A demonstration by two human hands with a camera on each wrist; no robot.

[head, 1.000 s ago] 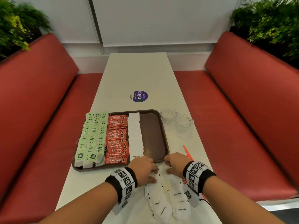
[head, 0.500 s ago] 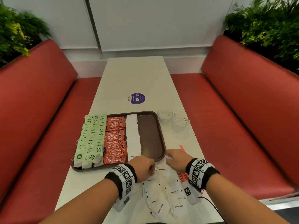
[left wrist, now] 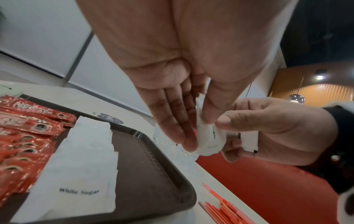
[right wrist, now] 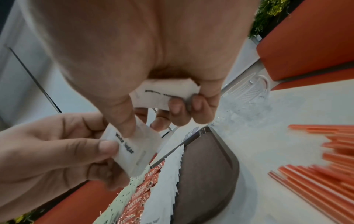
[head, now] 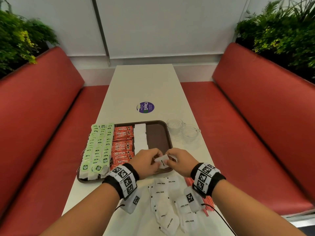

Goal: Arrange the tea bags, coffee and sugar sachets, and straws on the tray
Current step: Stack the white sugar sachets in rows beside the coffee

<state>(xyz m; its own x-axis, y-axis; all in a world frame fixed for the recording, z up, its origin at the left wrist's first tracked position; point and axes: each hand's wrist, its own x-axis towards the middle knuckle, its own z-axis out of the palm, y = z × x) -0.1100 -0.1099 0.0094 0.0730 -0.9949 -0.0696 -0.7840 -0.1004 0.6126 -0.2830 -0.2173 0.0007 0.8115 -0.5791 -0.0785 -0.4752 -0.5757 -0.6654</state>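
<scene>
Both hands are meeting over the near right corner of the tray: left hand and right hand are pinching one white sugar sachet between them, and the right is also gripping a second sachet. More sachets and straws are lying on the worktop.

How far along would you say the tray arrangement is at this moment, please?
Done: green-tagged tea bags, red coffee sachets and one white sugar row line the brown tray. In hand: both hands pinch a sugar sachet. Left: loose sugar sachets, orange straws.
</scene>
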